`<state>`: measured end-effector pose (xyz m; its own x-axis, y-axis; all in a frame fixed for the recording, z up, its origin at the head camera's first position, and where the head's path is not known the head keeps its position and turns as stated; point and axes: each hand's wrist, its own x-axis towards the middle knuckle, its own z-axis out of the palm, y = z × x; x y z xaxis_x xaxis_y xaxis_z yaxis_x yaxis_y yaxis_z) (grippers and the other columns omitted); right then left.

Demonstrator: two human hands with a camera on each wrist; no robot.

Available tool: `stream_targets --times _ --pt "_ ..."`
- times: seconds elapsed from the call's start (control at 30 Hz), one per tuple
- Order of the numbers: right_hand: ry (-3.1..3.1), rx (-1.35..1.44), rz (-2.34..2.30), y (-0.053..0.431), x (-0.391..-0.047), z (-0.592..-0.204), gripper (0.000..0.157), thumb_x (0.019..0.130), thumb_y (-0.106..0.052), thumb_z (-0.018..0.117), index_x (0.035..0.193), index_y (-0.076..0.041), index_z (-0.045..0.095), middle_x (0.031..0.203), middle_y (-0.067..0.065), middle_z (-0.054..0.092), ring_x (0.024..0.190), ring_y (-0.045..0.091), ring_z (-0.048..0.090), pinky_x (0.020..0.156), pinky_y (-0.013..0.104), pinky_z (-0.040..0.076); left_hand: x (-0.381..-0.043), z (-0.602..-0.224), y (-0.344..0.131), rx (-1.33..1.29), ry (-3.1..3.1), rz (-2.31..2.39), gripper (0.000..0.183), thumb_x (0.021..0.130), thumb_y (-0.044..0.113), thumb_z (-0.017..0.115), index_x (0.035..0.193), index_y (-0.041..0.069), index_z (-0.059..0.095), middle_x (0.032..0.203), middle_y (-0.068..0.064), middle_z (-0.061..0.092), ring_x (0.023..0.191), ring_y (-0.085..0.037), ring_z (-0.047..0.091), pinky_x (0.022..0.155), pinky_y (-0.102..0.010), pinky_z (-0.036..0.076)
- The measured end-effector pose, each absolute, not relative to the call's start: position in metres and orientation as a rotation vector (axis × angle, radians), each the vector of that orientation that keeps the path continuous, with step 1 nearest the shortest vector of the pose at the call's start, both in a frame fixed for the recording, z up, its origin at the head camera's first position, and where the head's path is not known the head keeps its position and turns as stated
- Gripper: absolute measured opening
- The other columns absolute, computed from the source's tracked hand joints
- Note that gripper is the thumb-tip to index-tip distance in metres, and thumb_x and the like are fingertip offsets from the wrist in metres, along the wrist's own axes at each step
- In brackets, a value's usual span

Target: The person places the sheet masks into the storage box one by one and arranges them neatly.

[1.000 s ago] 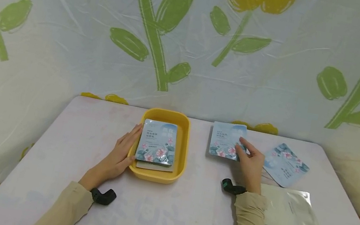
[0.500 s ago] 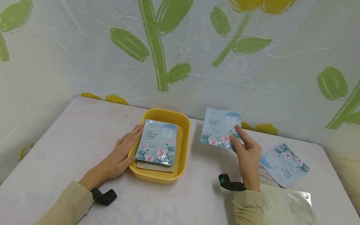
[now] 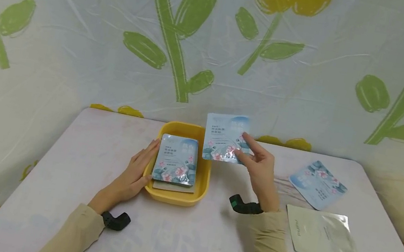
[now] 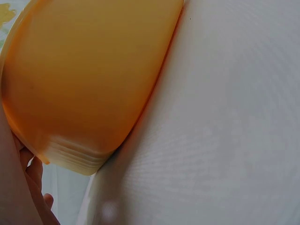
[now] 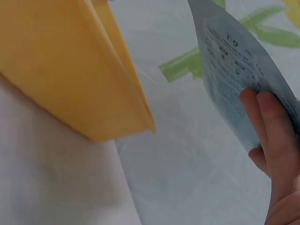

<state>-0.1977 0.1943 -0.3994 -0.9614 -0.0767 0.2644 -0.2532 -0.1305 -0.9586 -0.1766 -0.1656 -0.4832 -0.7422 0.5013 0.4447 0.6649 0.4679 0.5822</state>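
My right hand (image 3: 261, 168) pinches a light blue sachet (image 3: 224, 136) with pink flowers by its right side, thumb in front and fingers behind. The sachet is raised and overlaps the right rim of the yellow tray (image 3: 201, 189) in the head view. The right wrist view shows the printed back of this blue sachet (image 5: 225, 70), with fingertips laid on it. My left hand (image 3: 134, 172) rests along the tray's left side, its fingers fairly straight against the rim. Inside the tray, a matching flowered sachet (image 3: 176, 160) lies on top of a paler packet (image 3: 173, 187).
Another blue flowered sachet (image 3: 319, 185) lies turned at an angle on the right of the table (image 3: 180, 248). In front of it lies a larger pale silvery-green pouch (image 3: 322, 235). A flower-printed cloth (image 3: 326, 89) hangs behind the table's back edge.
My right hand has lifted the blue sachet off the table and carried it left to the tray's right edge. The left hand and the tray have stayed put.
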Motion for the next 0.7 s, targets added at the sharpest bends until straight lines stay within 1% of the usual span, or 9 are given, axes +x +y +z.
stream_targets --times 0.1,0.27,0.4,0.5,0.63,0.7 --pt "-2.007 0.422 2.268 0.183 -0.197 -0.398 0.057 0.092 0.007 0.063 0.146 0.005 0.044 0.151 0.023 0.041 0.098 0.012 0.07 0.087 0.027 0.054 -0.177 -0.483 -0.166 -1.014 -2.496 -1.134 0.075 0.09 0.018 0.041 0.158 0.001 0.014 0.166 -0.012 0.009 0.152 -0.029 0.005 0.116 -0.057 0.004" --pt "-2.076 0.442 2.258 0.164 -0.194 -0.398 0.059 0.091 0.006 0.065 0.146 0.003 0.044 0.154 0.017 0.04 0.095 0.013 0.071 0.087 0.028 0.053 -0.176 -0.482 -0.166 -1.025 -2.478 -1.145 0.074 0.091 0.018 0.04 0.158 0.0 0.014 0.166 -0.013 0.009 0.152 -0.029 0.005 0.116 -0.057 0.005" --pt "-2.117 0.44 2.268 0.15 -0.192 -0.399 0.061 0.09 0.006 0.066 0.147 0.002 0.043 0.153 0.016 0.042 0.098 0.012 0.07 0.087 0.028 0.054 -0.176 -0.482 -0.166 -1.034 -2.465 -1.136 0.073 0.092 0.018 0.041 0.157 -0.002 0.015 0.165 -0.015 0.009 0.152 -0.031 0.005 0.115 -0.061 0.006" --pt "-2.154 0.446 2.271 0.139 -0.191 -0.402 0.063 0.089 0.006 0.066 0.148 0.003 0.042 0.153 0.016 0.042 0.104 0.018 0.069 0.087 0.029 0.054 -0.176 -0.482 -0.167 -1.037 -2.463 -1.128 0.073 0.091 0.017 0.041 0.156 -0.003 0.016 0.165 -0.018 0.01 0.152 -0.033 0.006 0.114 -0.062 0.007" --pt "-2.257 0.445 2.237 0.125 -0.189 -0.405 0.066 0.089 0.003 0.067 0.149 0.003 0.04 0.154 0.016 0.039 0.113 0.028 0.066 0.089 0.029 0.052 -0.177 -0.482 -0.167 -1.04 -2.466 -1.136 0.072 0.091 0.016 0.041 0.156 -0.004 0.016 0.165 -0.018 0.01 0.151 -0.034 0.006 0.115 -0.06 0.006" --pt "-2.32 0.424 2.229 0.118 -0.188 -0.406 0.067 0.09 0.001 0.067 0.15 0.002 0.039 0.155 0.015 0.039 0.116 0.03 0.064 0.089 0.029 0.052 -0.177 -0.482 -0.167 -1.04 -2.471 -1.139 0.073 0.091 0.017 0.041 0.156 -0.003 0.015 0.165 -0.017 0.009 0.152 -0.033 0.005 0.115 -0.06 0.006"
